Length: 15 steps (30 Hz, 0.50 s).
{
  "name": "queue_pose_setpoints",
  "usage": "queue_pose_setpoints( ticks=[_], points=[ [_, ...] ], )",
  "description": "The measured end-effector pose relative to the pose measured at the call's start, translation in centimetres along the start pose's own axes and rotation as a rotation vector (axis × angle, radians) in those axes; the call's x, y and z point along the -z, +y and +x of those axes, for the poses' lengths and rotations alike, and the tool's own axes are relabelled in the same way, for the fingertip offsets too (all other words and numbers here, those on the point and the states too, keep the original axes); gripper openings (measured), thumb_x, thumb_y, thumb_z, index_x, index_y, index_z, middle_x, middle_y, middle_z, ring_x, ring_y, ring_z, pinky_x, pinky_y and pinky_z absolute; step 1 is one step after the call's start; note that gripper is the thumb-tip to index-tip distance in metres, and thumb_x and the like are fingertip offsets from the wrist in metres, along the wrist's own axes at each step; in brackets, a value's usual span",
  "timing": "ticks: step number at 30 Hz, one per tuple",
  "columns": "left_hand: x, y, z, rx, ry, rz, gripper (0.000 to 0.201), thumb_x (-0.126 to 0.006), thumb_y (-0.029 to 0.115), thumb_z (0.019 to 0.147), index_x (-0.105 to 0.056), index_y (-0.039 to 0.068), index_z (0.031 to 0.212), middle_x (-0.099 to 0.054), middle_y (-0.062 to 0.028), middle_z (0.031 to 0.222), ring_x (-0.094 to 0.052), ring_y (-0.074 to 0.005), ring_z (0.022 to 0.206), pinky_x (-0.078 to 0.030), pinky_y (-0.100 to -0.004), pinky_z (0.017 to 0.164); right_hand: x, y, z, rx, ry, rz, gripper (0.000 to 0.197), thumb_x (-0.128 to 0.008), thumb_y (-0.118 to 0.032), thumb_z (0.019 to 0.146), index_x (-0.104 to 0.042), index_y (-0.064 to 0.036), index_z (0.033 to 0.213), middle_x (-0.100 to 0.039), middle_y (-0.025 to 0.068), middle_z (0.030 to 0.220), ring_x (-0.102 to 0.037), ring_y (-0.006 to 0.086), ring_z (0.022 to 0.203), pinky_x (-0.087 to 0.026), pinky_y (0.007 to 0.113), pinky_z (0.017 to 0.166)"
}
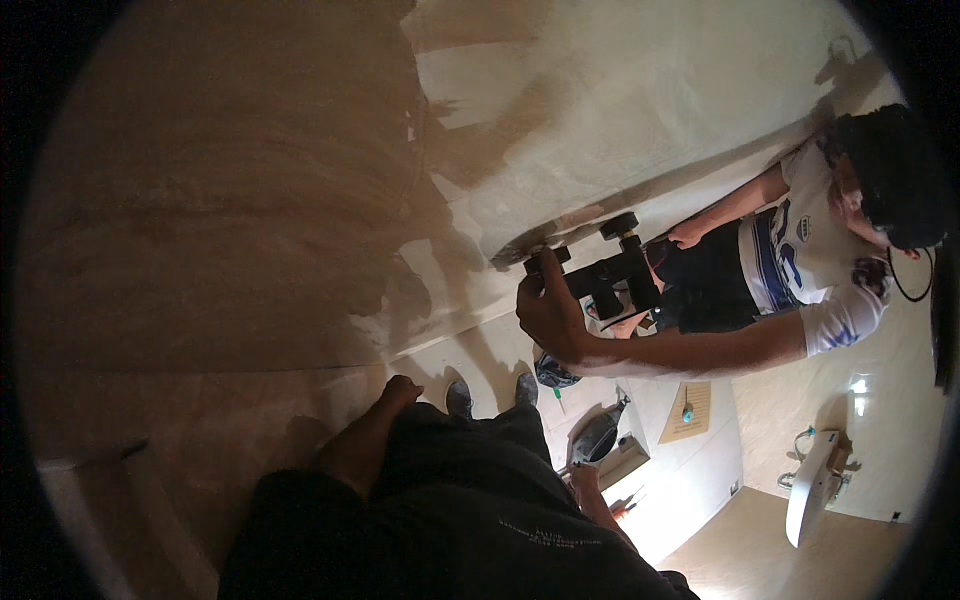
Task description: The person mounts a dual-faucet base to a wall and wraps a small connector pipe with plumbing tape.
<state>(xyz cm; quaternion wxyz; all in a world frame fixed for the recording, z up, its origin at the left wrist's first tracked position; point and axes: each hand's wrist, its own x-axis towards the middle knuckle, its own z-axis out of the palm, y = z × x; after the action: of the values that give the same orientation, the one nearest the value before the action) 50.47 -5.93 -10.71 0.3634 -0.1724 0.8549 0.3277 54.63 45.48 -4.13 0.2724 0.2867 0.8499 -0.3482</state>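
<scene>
My left hand [404,390] hangs in front of the brown wall with its fingers curled closed. Whether anything is inside it cannot be seen. Low on my right side, my right hand [585,478] shows next to the lower end of a dark oval object [598,436]. Its fingers are partly hidden, so I cannot tell whether it grips that object. Ahead to the right, a co-worker's hand [548,305] has its fingers on a round knob of a black fixture [612,285] with a second round knob. My hands are apart from the fixture.
The co-worker [800,235] stands close on the right, one arm stretched across. A patchy plastered wall [250,200] fills the left. Cardboard [686,412] and a green-handled tool [559,400] lie on the floor. A white basin [812,488] is at lower right.
</scene>
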Motion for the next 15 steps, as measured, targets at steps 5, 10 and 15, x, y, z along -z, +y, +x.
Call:
queue_pose_setpoints(
  ticks=[5, 10, 15],
  points=[
    [-1.2, -2.2, 1.4, 0.017, -0.044, 0.036, 0.051, -0.053, 0.047, 0.093, -0.071, 0.0, 0.1, -0.066, -0.0241, 0.111, -0.062, -0.0402, 0.106, -0.048, -0.0485, 0.094, -0.1, -0.1, 0.3, -0.197, -0.019, 0.231, 0.016, -0.063, -0.015, 0.084, -0.062, -0.0045, 0.073, -0.049, 0.0047, 0.052, -0.048, 0.0167, 0.04, -0.034, 0.036, 0.037],
    [-1.6, -2.8, 1.5, 0.0, -0.024, 0.016, 0.051, -0.053, 0.048, 0.092, -0.072, 0.0, 0.099, -0.068, -0.0235, 0.103, -0.063, -0.0403, 0.104, -0.048, -0.049, 0.092, -0.1, -0.7, 2.3, -0.055, -0.075, -0.047, 0.022, -0.062, -0.019, 0.083, -0.064, -0.0016, 0.071, -0.054, 0.0094, 0.054, -0.052, 0.0214, 0.042, -0.039, 0.04, 0.04],
    [-1.6, -3.6, 3.6, 0.11, -0.016, -0.193, 0.039, -0.059, 0.036, 0.089, -0.07, -0.001, 0.083, -0.069, -0.016, 0.076, -0.067, -0.0282, 0.07, -0.052, -0.0423, 0.069, -1.3, 3.0, 9.0, 0.079, -0.028, -0.089, 0.026, -0.065, -0.023, 0.084, -0.064, -0.0004, 0.071, -0.059, 0.0125, 0.06, -0.058, 0.0255, 0.047, -0.04, 0.043, 0.041]
  ],
)
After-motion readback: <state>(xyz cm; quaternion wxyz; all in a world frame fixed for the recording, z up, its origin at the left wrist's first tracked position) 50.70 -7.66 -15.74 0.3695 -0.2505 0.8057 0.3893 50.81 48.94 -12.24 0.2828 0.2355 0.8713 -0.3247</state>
